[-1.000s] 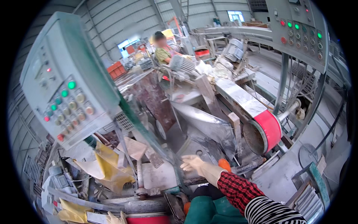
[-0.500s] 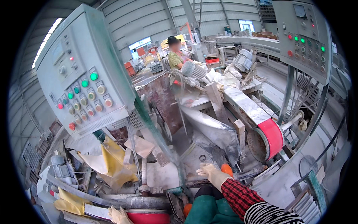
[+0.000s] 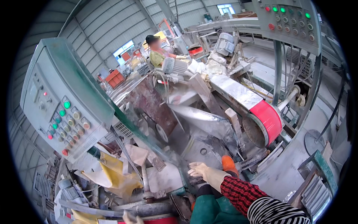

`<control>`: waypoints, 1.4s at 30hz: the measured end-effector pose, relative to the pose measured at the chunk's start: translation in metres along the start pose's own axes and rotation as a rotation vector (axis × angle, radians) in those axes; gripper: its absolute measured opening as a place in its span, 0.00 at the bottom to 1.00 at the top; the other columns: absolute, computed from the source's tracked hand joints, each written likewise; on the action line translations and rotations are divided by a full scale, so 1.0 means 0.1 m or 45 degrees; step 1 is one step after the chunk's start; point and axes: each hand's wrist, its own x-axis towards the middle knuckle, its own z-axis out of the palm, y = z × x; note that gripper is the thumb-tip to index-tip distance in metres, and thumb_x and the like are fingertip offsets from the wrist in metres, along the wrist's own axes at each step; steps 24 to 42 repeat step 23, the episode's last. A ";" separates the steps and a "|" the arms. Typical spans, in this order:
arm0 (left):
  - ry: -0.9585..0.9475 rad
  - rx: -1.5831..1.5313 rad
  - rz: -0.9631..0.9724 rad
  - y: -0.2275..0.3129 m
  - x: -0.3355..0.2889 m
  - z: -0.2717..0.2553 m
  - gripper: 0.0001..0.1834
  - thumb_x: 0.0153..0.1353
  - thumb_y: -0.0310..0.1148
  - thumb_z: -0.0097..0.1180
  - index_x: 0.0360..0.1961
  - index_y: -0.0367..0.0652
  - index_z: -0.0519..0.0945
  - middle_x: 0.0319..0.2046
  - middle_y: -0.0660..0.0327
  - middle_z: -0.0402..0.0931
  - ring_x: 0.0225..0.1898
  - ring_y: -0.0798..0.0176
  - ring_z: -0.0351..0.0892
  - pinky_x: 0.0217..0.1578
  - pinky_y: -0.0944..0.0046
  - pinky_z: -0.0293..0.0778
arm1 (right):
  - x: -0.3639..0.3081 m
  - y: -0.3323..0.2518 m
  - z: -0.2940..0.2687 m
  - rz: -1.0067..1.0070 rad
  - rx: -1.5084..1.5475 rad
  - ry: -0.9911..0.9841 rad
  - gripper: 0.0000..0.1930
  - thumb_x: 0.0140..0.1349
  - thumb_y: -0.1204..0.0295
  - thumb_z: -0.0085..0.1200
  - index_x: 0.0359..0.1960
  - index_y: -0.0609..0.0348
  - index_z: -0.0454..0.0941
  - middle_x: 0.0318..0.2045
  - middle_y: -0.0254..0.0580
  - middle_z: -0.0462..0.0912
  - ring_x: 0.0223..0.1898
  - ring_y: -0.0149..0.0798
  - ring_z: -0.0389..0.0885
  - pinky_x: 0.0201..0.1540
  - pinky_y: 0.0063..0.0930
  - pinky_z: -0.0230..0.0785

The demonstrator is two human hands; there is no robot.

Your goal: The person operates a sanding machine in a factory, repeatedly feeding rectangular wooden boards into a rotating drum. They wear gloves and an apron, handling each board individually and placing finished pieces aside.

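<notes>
My right hand (image 3: 203,171), in a cream rubber glove, hangs in the air with its fingers apart and nothing in it. Its sleeve is red-and-black checked, with a striped cuff higher up the arm. At the bottom edge my left hand (image 3: 133,218), also gloved, shows only in part, and blur hides its fingers' position. It is nearest the red end of a conveyor belt (image 3: 160,220). A pale slab (image 3: 107,221) lies on that belt's line. Beneath my right forearm stand orange boots (image 3: 228,164) and green trousers (image 3: 209,211).
A second conveyor with a red belt end (image 3: 267,121) carries a white slab (image 3: 236,91). Control cabinets stand left (image 3: 65,100) and right (image 3: 289,28). A wooden post (image 3: 233,121) and yellow sheeting (image 3: 115,175) are nearby. Beyond the machinery a person (image 3: 156,54) works with gloved hands.
The view has turned and tilted, so the cabinets and conveyor sit differently. My right hand remains stretched out. My left hand has sunk lower and shows less.
</notes>
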 end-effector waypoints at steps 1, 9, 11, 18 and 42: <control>-0.153 -0.279 0.072 0.21 0.03 0.07 0.39 0.56 0.50 0.63 0.66 0.45 0.68 0.65 0.47 0.64 0.66 0.46 0.62 0.66 0.47 0.56 | -0.08 -0.04 0.00 -0.002 -0.014 -0.018 0.20 0.70 0.60 0.50 0.61 0.49 0.68 0.41 0.49 0.85 0.34 0.38 0.85 0.36 0.29 0.79; -0.792 -0.619 0.789 2.52 0.17 1.24 0.38 0.41 0.23 0.64 0.60 0.38 0.71 0.63 0.39 0.63 0.65 0.40 0.63 0.62 0.56 0.65 | -0.68 -0.32 0.33 -0.148 0.227 -0.450 0.24 0.69 0.61 0.52 0.64 0.51 0.67 0.52 0.46 0.80 0.47 0.41 0.81 0.52 0.34 0.74; -0.984 -0.662 0.877 3.03 0.03 1.36 0.38 0.42 0.24 0.64 0.60 0.38 0.71 0.64 0.39 0.62 0.65 0.41 0.64 0.61 0.57 0.67 | -0.72 -0.32 0.29 -0.293 0.297 -0.385 0.23 0.68 0.65 0.53 0.64 0.51 0.68 0.53 0.46 0.79 0.50 0.41 0.80 0.53 0.34 0.73; -0.964 -0.681 1.036 3.21 -0.01 1.56 0.43 0.43 0.33 0.74 0.62 0.38 0.68 0.65 0.40 0.60 0.65 0.39 0.62 0.65 0.55 0.62 | -0.28 -0.35 -0.23 -0.671 -0.103 0.594 0.26 0.60 0.77 0.55 0.62 0.57 0.69 0.51 0.43 0.79 0.51 0.35 0.78 0.53 0.33 0.73; -0.779 -0.415 0.771 2.00 0.62 1.13 0.35 0.48 0.27 0.65 0.60 0.36 0.69 0.55 0.44 0.72 0.62 0.45 0.68 0.65 0.53 0.58 | -0.39 -1.07 -1.33 -1.093 0.404 0.629 0.28 0.58 0.81 0.57 0.61 0.57 0.64 0.52 0.53 0.79 0.51 0.50 0.81 0.50 0.49 0.76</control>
